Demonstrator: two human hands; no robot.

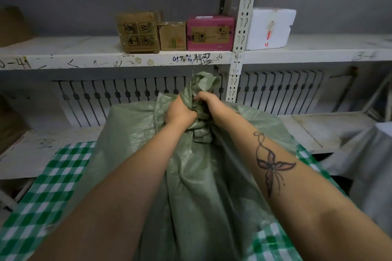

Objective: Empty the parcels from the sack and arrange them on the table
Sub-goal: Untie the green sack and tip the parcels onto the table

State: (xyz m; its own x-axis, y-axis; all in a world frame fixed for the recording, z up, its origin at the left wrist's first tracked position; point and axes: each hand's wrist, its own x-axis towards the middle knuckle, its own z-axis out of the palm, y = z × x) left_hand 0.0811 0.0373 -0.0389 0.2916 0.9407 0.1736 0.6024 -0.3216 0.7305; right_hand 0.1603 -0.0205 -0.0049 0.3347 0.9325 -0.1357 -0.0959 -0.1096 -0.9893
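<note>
A large green woven sack (197,176) lies across the table, which is covered with a green-and-white checked cloth (48,186). Its neck is bunched and stands up at the far end. My left hand (179,111) is closed around the left side of that neck. My right hand (206,99) grips the same bunched neck from the right, touching the left hand. The sack bulges, and whatever is inside it is hidden.
A white metal shelf unit (236,63) stands behind the table. Its upper shelf holds two brown cardboard boxes (139,32), a pink box (210,33) and a white foam box (269,28). A white radiator (275,91) runs along the wall. Pale cloth (364,154) hangs at right.
</note>
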